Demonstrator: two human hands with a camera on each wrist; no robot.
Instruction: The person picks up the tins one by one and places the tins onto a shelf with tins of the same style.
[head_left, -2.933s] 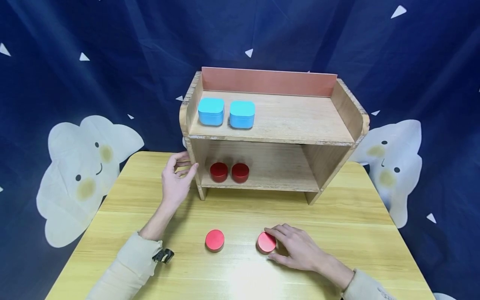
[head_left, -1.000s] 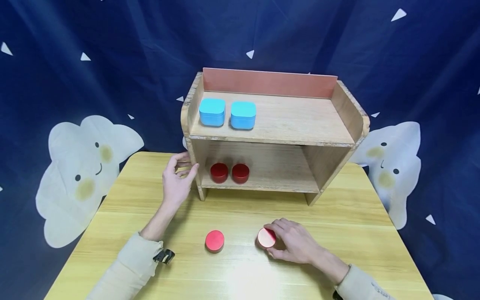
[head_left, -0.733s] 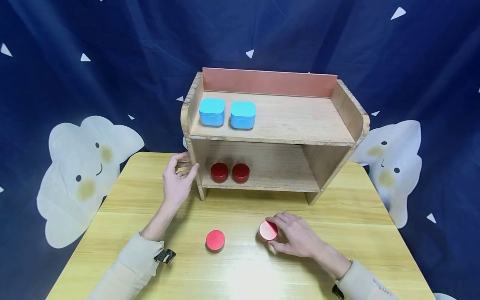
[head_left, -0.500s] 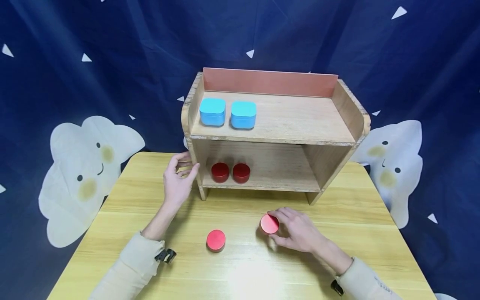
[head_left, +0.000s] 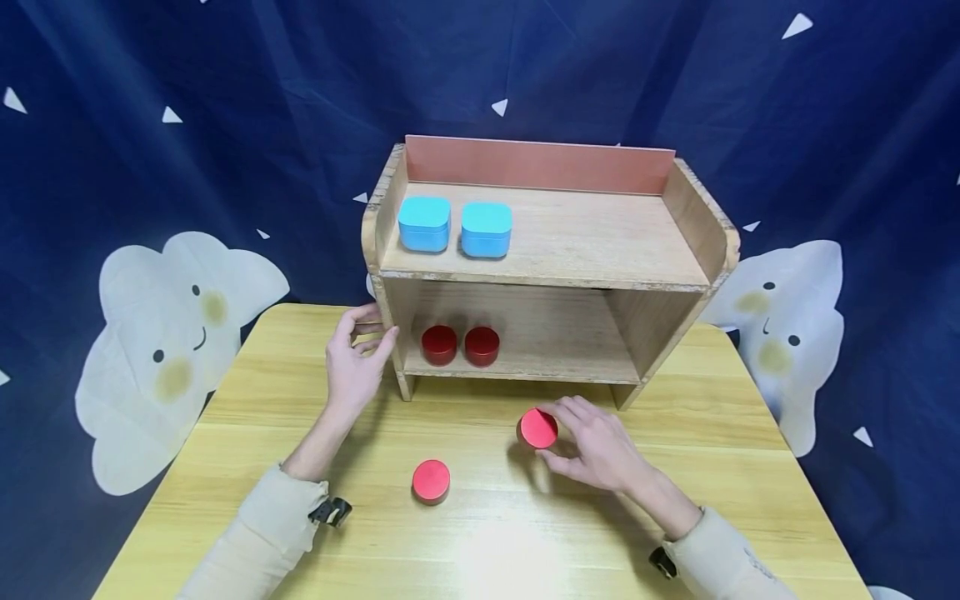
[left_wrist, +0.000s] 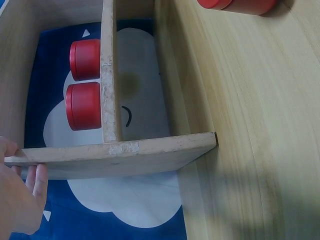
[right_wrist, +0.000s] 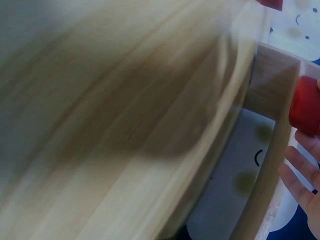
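Observation:
My right hand [head_left: 558, 437] grips a round red tin [head_left: 537, 428], lifted off the wooden table [head_left: 675, 500] just in front of the two-level wooden shelf [head_left: 555, 250]. In the right wrist view the same tin [right_wrist: 305, 105] shows at the right edge above my fingers [right_wrist: 302, 175]. My left hand [head_left: 371, 330] holds the shelf's left side panel, thumb at the front and fingers behind; the left wrist view shows these fingers [left_wrist: 22, 200] on the panel [left_wrist: 115, 152]. A second red tin [head_left: 431, 481] sits on the table between my hands.
Two red tins [head_left: 438, 344] [head_left: 482, 345] stand side by side at the left of the lower shelf. Two light-blue square boxes [head_left: 423, 223] [head_left: 486, 229] sit at the left of the top shelf. A dark blue curtain with cloud faces hangs behind.
My right hand closed round the right red tin, lifted it off the table and carried it away from me towards the shelf. The left hand and the other tin stayed put.

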